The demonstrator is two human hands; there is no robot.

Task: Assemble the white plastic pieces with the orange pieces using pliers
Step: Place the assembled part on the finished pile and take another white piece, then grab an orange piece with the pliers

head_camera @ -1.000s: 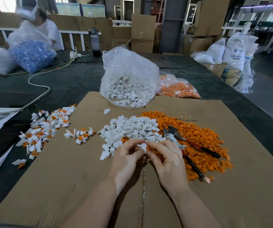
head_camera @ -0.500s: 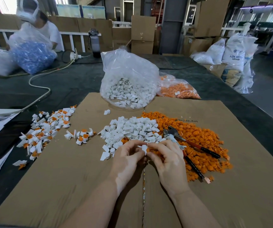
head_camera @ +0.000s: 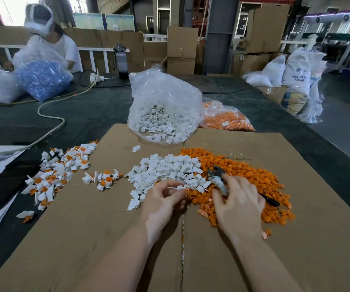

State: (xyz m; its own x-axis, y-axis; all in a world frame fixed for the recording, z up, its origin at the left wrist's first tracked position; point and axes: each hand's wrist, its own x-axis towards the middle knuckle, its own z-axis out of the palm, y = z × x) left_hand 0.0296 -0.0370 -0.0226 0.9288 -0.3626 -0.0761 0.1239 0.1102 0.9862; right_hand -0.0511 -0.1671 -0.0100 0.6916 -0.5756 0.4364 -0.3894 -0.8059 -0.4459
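Our left hand (head_camera: pixel 161 199) pinches a white piece with an orange piece (head_camera: pixel 183 189) in curled fingers. Our right hand (head_camera: pixel 238 199), fingers spread and loose, rests on the pliers (head_camera: pixel 217 175) atop the orange pile (head_camera: pixel 254 182).

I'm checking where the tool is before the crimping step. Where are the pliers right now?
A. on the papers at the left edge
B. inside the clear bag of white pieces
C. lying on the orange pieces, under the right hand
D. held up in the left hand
C: the pliers lie on the loose orange pieces, with the right hand spread over their handles while the left hand pinches a small part.
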